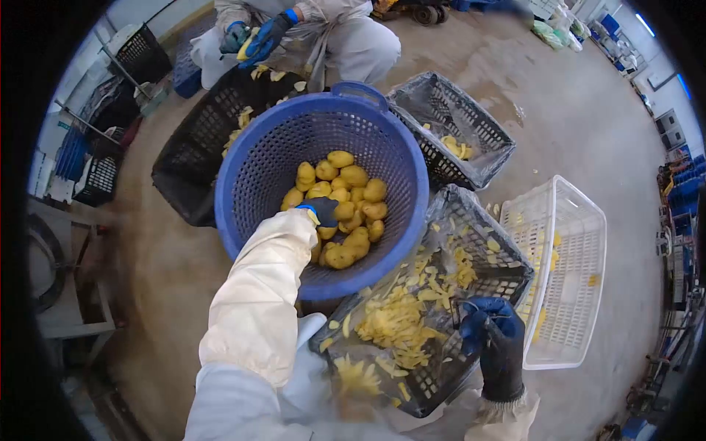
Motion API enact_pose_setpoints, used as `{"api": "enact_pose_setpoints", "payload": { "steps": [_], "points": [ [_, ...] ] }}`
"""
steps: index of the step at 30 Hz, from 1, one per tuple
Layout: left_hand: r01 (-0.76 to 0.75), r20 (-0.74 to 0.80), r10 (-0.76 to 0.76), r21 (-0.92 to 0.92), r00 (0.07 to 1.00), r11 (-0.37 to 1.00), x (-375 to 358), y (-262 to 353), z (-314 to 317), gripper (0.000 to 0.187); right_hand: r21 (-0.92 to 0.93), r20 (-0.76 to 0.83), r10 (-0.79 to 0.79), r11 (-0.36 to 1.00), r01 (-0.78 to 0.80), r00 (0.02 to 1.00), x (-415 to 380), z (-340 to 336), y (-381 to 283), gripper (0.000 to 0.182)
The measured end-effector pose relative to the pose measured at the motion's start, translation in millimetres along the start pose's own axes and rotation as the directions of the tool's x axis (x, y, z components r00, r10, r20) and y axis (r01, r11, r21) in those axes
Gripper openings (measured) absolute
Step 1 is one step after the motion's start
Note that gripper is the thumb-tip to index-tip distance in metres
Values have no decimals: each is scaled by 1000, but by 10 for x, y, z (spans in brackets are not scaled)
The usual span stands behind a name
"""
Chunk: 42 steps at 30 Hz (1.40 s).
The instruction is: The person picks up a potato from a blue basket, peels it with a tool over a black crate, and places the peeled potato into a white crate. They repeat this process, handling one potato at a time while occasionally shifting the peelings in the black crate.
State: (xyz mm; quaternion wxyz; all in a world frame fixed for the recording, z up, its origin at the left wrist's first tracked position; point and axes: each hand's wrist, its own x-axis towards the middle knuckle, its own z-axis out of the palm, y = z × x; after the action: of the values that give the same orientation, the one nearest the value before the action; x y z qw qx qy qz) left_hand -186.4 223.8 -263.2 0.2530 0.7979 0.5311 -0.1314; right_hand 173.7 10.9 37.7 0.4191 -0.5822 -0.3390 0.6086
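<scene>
My left hand (321,212), in a dark glove with a blue cuff, reaches into a large blue perforated basket (250,158). Its fingers, partly hidden, close against a potato (344,211) in a pile of whole yellow potatoes (354,176). Over at the lower right, my right hand (494,331) wears a blue and black glove. It is closed around a thin peeler (457,307), mostly covered by the fingers. Below that hand sits a black crate (507,268) lined with clear plastic, holding a heap of yellow peelings (393,323).
A white crate (581,353) with some yellow pieces stands at the right. Two more crates, a dark one (184,169) and a plastic-lined one (493,132), flank the blue basket. Opposite me a co-worker's gloved hands (265,40) hold a yellow piece.
</scene>
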Motion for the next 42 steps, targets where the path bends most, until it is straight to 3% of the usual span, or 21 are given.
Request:
{"api": "enact_pose_setpoints", "payload": {
  "steps": [7, 10, 14, 15, 17, 20, 22, 23, 24, 26, 28, 29, 30, 31, 32, 33, 34, 35, 38, 39, 42],
  "points": [
    [107, -260, -80, 93, 962, 990, 398, 387, 404, 62, 8, -53, 9, 1000, -9, 999, 54, 35, 12, 31],
    [334, -139, -309, 219, 941, 917, 674, 433, 620, 36, -102, -80, 17, 994, -25, 997, 51, 62, 21, 30],
    [66, -359, -117, -150, 926, 986, 330, 571, 462, 39, -151, -118, -48, 988, 30, 992, 45, 98, 98, 30],
    [5, -173, -22, -101, 985, 995, 502, 450, 365, 38, -103, -108, -13, 995, 2, 994, -1, 175, 25, 28],
    [70, -259, -164, -336, 952, 939, 597, 433, 316, 27, -120, -70, -65, 991, 56, 995, 40, 45, 210, 30],
    [-65, -574, -311, -540, 758, 839, 161, 649, -184, 16, -278, -29, -176, 947, 161, 984, -24, 193, 138, 31],
    [-579, -846, 486, 288, 220, 763, -581, 988, -861, 20, -203, 123, -294, 928, 314, 948, -46, 159, 221, 36],
    [-698, -837, 132, -344, 531, 628, -750, 1201, -980, 19, -158, 130, -316, 929, 335, 940, -101, 209, 194, 37],
    [-529, -555, -93, -823, 827, 208, -882, 1433, -989, 19, -114, 133, -337, 929, 352, 932, -148, 239, 172, 37],
    [-758, -850, 68, -425, 522, 495, -1128, 1668, -954, 25, -80, 172, -370, 919, 387, 913, -114, 174, 245, 39],
    [-706, -862, 21, -400, 506, 585, -1882, 2138, -1098, 23, 25, 231, -432, 898, 439, 872, -156, 205, 252, 39],
    [-598, -605, -25, -792, 796, 122, -1986, 2246, -1126, 25, 33, 242, -442, 893, 448, 864, -219, 244, 225, 39],
    [-222, -282, 125, -908, 951, -355, -2071, 2379, -1133, 27, 36, 264, -441, 893, 449, 858, -283, 268, 191, 35],
    [-690, -653, -256, -719, 713, -86, -2426, 2795, -1123, 31, 37, 285, -440, 893, 449, 851, -334, 291, 167, 32],
    [-871, -875, -439, -367, 204, 327, -2740, 3204, -1026, 35, 41, 295, -449, 888, 458, 843, -293, 257, 197, 32],
    [-872, -877, -439, -358, 192, 334, -2480, 3259, -709, 35, -153, 248, -570, 775, 613, 783, -183, 168, 269, 30],
    [-706, -658, -270, -598, 703, -379, -1998, 3175, -341, 37, -347, 225, -682, 612, 711, 696, -128, 129, 313, 29],
    [-67, -407, 220, -583, 886, -809, -1996, 3102, -376, 38, -345, 234, -683, 607, 716, 692, -162, 158, 281, 29],
    [-274, -491, 154, -690, 858, -671, -2206, 3059, -379, 36, -427, 417, -795, 257, 867, 441, -192, 149, 239, 23],
    [-830, -831, 71, -555, 551, -56, -2125, 2994, -261, 60, -493, 414, -761, 273, 826, 498, -156, 67, 307, 21],
    [-807, -806, 236, -579, 544, -119, -2142, 2855, -390, 56, -626, 505, -697, 110, 772, 509, -213, 34, 197, 21]
  ]
}}
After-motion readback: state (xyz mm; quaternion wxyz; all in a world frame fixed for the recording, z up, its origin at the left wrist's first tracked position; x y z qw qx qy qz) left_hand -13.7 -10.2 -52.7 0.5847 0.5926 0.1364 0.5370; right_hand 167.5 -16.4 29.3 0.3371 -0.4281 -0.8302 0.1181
